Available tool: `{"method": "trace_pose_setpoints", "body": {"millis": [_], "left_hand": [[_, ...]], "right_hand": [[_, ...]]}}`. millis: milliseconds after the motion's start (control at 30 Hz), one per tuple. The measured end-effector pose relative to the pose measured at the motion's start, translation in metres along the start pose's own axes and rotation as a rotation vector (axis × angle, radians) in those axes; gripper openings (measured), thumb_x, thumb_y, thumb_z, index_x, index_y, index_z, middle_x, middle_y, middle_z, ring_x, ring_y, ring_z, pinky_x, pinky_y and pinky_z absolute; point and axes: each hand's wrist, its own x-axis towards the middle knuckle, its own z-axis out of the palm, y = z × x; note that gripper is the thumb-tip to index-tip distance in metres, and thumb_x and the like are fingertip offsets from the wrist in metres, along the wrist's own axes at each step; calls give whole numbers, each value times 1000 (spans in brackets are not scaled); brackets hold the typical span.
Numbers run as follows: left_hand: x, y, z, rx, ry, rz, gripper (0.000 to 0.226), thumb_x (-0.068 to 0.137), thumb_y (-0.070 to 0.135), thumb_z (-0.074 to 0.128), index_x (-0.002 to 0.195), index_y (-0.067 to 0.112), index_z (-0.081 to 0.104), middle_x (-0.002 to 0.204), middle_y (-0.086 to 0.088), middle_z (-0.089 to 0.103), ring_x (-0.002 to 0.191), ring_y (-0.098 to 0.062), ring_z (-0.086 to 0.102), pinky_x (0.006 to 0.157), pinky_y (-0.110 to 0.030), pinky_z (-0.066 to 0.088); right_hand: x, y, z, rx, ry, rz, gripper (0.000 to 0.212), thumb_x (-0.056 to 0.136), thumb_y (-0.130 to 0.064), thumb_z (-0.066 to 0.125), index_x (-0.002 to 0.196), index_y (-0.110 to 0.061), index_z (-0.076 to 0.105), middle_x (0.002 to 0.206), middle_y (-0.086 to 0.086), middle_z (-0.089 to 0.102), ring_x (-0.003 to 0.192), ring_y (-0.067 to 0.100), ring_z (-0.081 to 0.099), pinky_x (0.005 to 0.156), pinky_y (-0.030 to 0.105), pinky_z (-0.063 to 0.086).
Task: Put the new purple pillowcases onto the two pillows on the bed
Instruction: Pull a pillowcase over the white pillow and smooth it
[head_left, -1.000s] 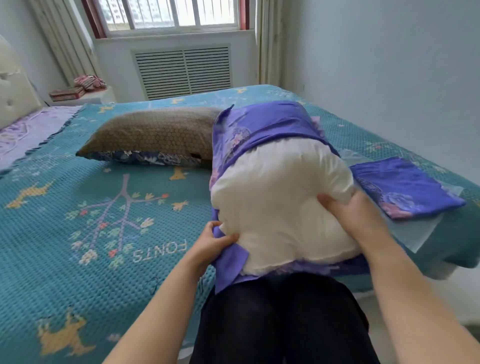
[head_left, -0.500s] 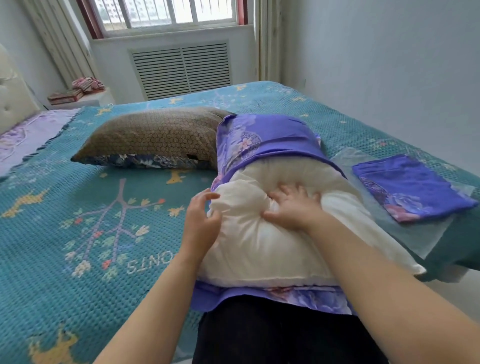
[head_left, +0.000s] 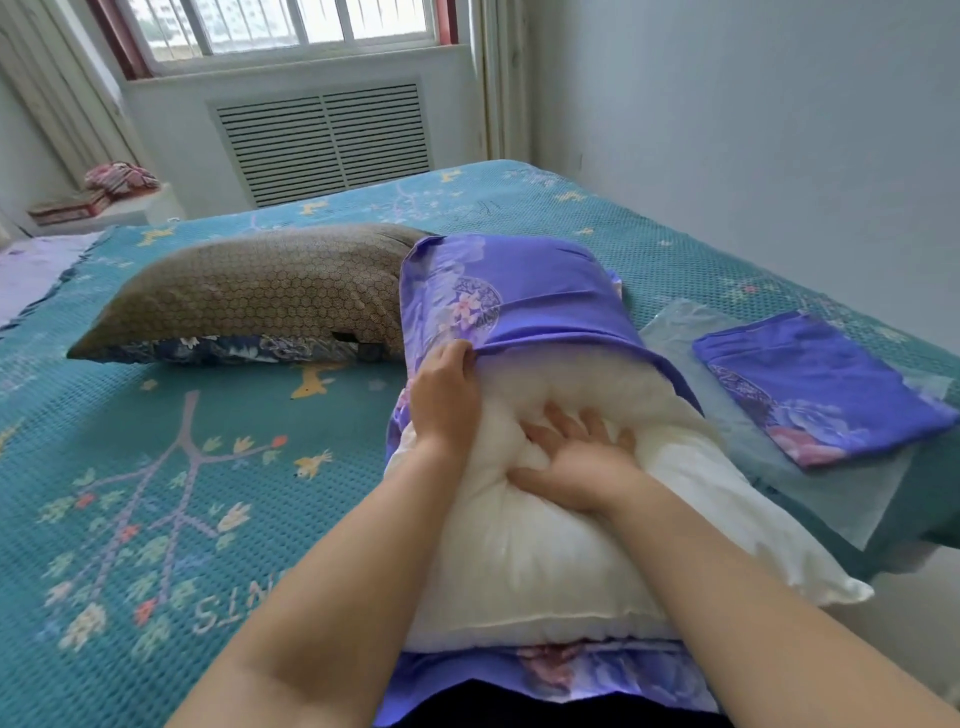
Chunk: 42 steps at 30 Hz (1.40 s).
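Teal patterned bedding covers the bed (head_left: 208, 467), which runs from the near edge up to a window wall, and at that near edge a white pillow (head_left: 545, 545) lies half inside a purple pillowcase (head_left: 519, 291), its far end covered, its near end bare and hanging a little over the edge. The left hand (head_left: 444, 397) is closed on the hem of the case at the pillow's left side, pinching the cloth; the right hand (head_left: 571, 462) lies open and flat, fingers spread, pressed into the stuffing so it dents deeply. That dent suggests a light, very soft pillow that bunches instead of sliding, while the case looks thin, smooth and somewhat slippery, so the hem is probably the best place to grip. A second pillow (head_left: 249, 296) in a brown cover sits toward the left side, and a folded purple pillowcase (head_left: 821, 384) rests on clear wrapping near the right edge
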Motion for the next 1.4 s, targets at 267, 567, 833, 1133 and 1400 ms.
{"method": "trace_pose_setpoints", "body": {"millis": [267,567,833,1133,1400], "left_hand": [[-77,-11,-16,87,-92,137,37,87,47,45,74,13,50,69,-14,64,65,-35,60,54,-33,35],[-63,-20,-15,76,-57,146,25,63,34,43,52,11,44,57,-8,56,57,-28,55,54,-31,19],[-71,-26,-11,51,44,11,24,64,35,41,54,13,41,59,-7,55,60,-29,53,53,-31,28],[-67,-71,-15,-107,-81,-282,30,73,31,31,65,9,51,75,-18,58,73,-31,53,62,-36,31],[-101,-26,-41,-28,62,293,15,63,6,48,50,10,40,50,-4,42,52,-16,34,49,-29,24]], "right_hand": [[5,-2,15,-37,142,138,92,65,-86,25,146,-43,21,155,5,26,141,31,24,114,49,18],[-9,1,25,105,1232,-9,49,74,-30,64,117,-11,49,118,12,54,111,32,51,95,44,37],[14,55,-33,671,1175,201,22,84,-12,47,95,-3,64,104,21,60,97,39,56,81,33,40],[-47,22,-2,132,469,-144,50,80,-59,51,59,-17,37,56,2,51,64,25,53,55,32,30],[-40,69,7,530,542,222,53,71,-62,67,62,-14,44,66,-7,48,78,29,58,65,34,41]]}}
